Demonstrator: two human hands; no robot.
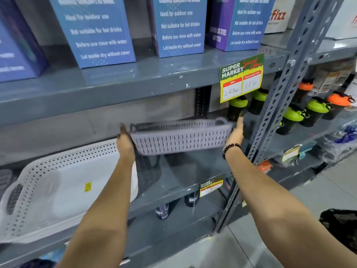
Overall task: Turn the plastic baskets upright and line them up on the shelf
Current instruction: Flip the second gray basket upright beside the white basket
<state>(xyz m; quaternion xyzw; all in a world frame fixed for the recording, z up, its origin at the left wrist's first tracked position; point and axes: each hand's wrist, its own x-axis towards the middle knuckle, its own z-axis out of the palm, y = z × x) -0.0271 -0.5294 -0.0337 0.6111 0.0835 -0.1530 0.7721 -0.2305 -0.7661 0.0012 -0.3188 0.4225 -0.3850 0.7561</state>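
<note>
A grey woven-pattern plastic basket (179, 138) hangs upright, opening up, a little above the grey metal shelf (193, 171). My left hand (124, 142) grips its left end and my right hand (235, 132) grips its right end by the handle. A white perforated basket (63, 182) lies upside down on the same shelf at the left, its base with a yellow sticker facing me. A dark grey basket (146, 171) shows partly behind my left forearm; how it sits is unclear.
Blue bottle boxes (100, 31) stand on the shelf above. A price tag (241, 78) hangs from that shelf's edge. Black shaker bottles with green lids (237, 109) stand behind the basket's right end. A perforated upright post (278, 105) is just right of my right hand.
</note>
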